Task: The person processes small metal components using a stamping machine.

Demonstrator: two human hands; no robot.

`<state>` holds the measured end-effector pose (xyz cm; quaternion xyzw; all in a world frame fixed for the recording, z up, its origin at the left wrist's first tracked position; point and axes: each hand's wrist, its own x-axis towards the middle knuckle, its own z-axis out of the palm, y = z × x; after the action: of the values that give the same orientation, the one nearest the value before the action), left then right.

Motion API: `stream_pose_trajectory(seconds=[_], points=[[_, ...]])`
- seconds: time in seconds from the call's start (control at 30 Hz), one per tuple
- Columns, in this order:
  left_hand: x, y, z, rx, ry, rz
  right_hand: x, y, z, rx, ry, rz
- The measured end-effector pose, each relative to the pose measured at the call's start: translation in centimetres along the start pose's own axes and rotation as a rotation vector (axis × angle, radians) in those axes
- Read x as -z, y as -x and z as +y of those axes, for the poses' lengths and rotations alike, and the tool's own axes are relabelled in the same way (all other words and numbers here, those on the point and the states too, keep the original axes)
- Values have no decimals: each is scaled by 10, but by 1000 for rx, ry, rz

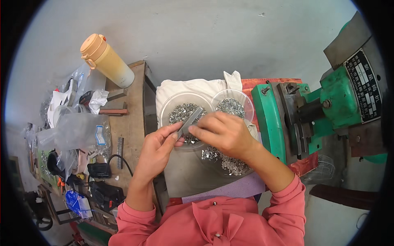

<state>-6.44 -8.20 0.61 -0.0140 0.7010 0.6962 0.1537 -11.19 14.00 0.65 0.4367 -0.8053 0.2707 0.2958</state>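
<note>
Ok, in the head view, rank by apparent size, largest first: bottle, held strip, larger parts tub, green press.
1. Green press
2. Larger parts tub, partly hidden
3. Bottle
4. Held strip, partly covered

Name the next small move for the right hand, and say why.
Probably steady the grey strip with the right hand: the left hand grips its near end over the larger tub of metal pieces, and the right is close beside it.

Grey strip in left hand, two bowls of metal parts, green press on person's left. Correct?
Wrong side: the press is on the person's right, per the head view. Grey strip in left hand and two bowls of metal parts are correct.
</note>
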Motion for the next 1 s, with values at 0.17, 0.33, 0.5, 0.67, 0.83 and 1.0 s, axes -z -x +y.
stream_pose_trajectory(seconds=[0.17,0.33,0.5,0.67,0.83,1.0], points=[[-6,0,-4,2,101,66,-5,-1,-4,-310,-156,145],[-9,7,-4,-61,123,53,-10,-2,-17,-489,-337,45],[-12,12,-7,-80,47,122,-13,-5,-27,-1057,-879,95],[-14,20,-15,-107,11,129,-24,-8,-31,-1055,-777,115],[-17,25,-22,-128,28,141,-26,-2,-38,-1007,-863,-63],[-15,25,-17,-137,-22,152,-26,-7,-37,-1105,-822,160]])
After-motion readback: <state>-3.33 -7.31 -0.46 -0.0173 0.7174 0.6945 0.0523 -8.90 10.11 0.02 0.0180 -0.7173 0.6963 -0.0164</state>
